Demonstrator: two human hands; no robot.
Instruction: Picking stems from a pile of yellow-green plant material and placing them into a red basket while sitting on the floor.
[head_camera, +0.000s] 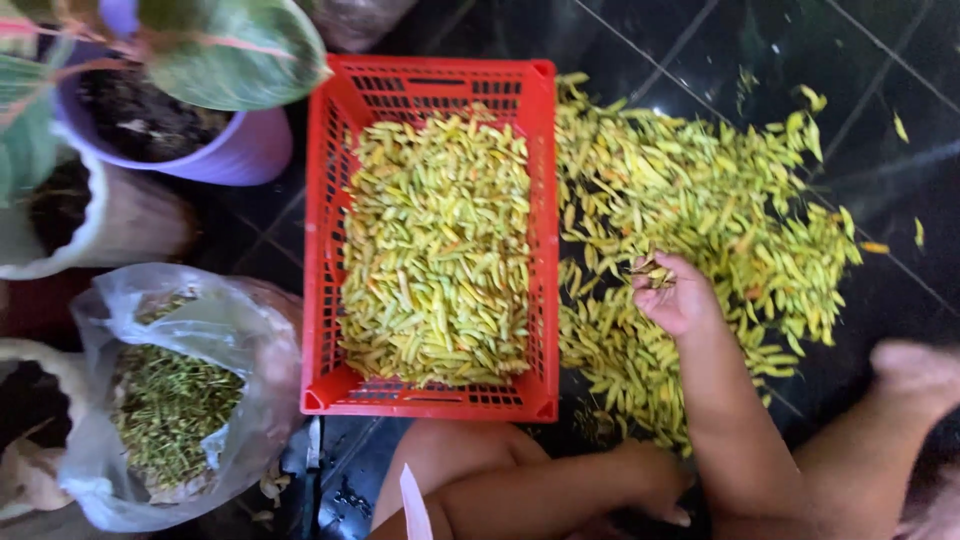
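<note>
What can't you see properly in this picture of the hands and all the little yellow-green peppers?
- Right hand, head view: its curled fingers hide what it grips from the loose pepper pile.
- Left hand, head view: fingertips tucked under the right forearm, so its hold cannot be told.
- Red crate: the peppers hide its bottom.
- Clear bag of green stems: too small to tell pieces apart.
- Purple pot: cut off by the top edge and covered by leaves.

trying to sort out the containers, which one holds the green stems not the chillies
The clear plastic bag at lower left holds the green stems. The red crate holds yellow-green chillies, and the pots hold soil.
</note>
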